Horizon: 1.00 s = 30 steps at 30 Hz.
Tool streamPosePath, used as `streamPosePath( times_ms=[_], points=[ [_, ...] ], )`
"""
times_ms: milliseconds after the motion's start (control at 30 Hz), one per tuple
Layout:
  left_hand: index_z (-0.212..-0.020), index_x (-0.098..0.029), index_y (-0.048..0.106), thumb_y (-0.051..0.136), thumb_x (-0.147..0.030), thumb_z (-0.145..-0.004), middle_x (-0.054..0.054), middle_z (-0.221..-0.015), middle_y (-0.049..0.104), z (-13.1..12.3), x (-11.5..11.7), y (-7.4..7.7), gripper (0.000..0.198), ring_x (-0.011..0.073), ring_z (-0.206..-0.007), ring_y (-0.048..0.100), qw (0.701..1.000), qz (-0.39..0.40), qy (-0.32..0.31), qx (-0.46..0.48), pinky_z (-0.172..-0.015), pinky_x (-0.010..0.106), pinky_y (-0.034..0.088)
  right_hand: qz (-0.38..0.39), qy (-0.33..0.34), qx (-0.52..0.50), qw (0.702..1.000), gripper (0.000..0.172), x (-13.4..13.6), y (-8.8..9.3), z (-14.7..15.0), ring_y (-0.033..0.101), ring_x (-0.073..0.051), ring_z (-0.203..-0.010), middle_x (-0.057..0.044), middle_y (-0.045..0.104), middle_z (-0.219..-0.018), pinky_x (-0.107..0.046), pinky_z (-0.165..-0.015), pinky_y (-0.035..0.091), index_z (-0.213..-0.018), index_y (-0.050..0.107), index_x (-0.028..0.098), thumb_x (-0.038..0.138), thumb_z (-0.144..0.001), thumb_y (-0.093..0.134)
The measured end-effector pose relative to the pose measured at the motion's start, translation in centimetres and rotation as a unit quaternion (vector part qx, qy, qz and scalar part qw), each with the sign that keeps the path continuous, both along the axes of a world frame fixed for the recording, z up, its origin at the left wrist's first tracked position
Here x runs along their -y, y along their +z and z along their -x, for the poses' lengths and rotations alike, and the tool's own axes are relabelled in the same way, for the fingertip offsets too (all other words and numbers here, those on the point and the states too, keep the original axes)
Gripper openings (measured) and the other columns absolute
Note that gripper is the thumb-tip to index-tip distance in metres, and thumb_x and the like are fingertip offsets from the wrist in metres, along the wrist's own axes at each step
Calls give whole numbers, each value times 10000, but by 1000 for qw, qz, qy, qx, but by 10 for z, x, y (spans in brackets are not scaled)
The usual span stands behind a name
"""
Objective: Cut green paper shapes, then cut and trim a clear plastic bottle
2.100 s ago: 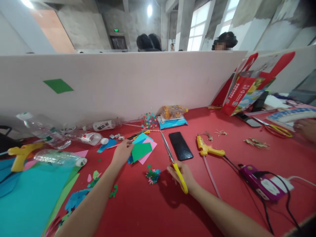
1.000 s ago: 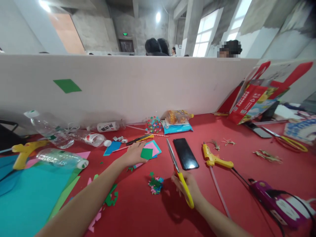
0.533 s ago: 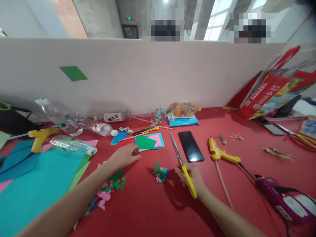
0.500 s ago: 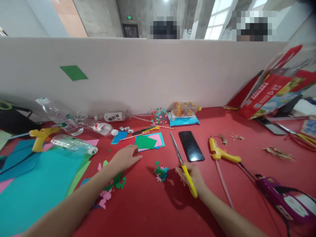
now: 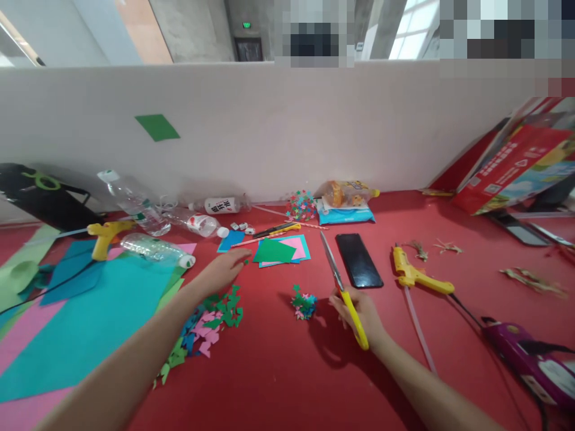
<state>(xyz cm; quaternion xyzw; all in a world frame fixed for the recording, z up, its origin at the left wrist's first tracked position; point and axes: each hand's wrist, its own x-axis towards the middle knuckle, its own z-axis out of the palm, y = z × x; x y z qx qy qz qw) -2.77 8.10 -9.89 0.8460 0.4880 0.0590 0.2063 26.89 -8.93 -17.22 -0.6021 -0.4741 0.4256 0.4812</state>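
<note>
The red table (image 5: pixel 269 383) fills most of the view, backed by a white partition (image 5: pixel 251 120) with a green paper piece (image 5: pixel 158 127) on it. A wide turquoise sheet (image 5: pixel 112 317) lies at the left, partly under the left forearm. At the far right stands a red printed bag (image 5: pixel 507 170).

The right hand (image 5: pixel 366 310) has its grip closed around yellow-handled scissors (image 5: pixel 352 314), blades pointing away from the person, towards the partition. The left hand (image 5: pixel 222 272) is just beside the left edge of a small stack of coloured paper (image 5: pixel 275 251), green on top, pink and blue showing beneath. Its fingers are bent; whether its grip pinches anything I cannot tell.

A black phone (image 5: pixel 359 261) lies beyond the right hand, and a yellow glue gun (image 5: pixel 420 278) right of the phone. Coloured scraps (image 5: pixel 209 326) are heaped by the left forearm. Between the hands, nearer the person than the stack, sits a little pile of paper stars (image 5: pixel 304 304). A tiny green bit (image 5: pixel 246 261) shows at the left fingertips.
</note>
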Motion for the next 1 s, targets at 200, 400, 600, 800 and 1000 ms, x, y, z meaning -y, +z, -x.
streamPosePath(
  times_ms=[200,400,600,800,1000],
  points=[
    [-1011,-281,755,447,-367,-800,17,-1014,790,52,20,7,384,245,-964,722,998,34,25,38,-846,312,555,2,-8,4,1000,344,2,-5,-3,404,-102,-364,73,440,-477,-213,-371,321,-711,506,212,509,-829,633],
    [-1342,-193,577,375,-488,-910,92,-1392,612,95,5,-27,561,272,-1261,572,995,-7,80,67,-1073,393,426,2,-10,11,1000,357,2,-1,-1,392,-102,-367,77,425,-454,-219,-377,329,-705,526,209,521,-788,681],
    [-1414,-166,499,402,-478,-914,106,-1542,440,71,31,-48,597,253,-1418,397,994,-13,68,85,-1183,436,275,0,-13,28,1000,357,6,3,1,426,-126,-377,74,426,-442,-239,-393,358,-724,541,214,536,-778,685],
    [-1323,-265,619,391,-484,-934,41,-1328,667,98,98,-21,502,257,-1230,609,993,40,47,103,-1032,369,490,0,-7,41,999,358,7,1,0,419,-126,-377,76,416,-439,-237,-386,351,-728,537,218,548,-776,667],
    [-1456,-232,473,334,-545,-944,51,-1510,491,95,61,-27,616,263,-1398,431,991,32,49,122,-1133,412,372,-9,-1,60,998,345,7,2,0,410,-122,-374,72,422,-448,-231,-375,335,-733,532,218,547,-806,609]
  ],
)
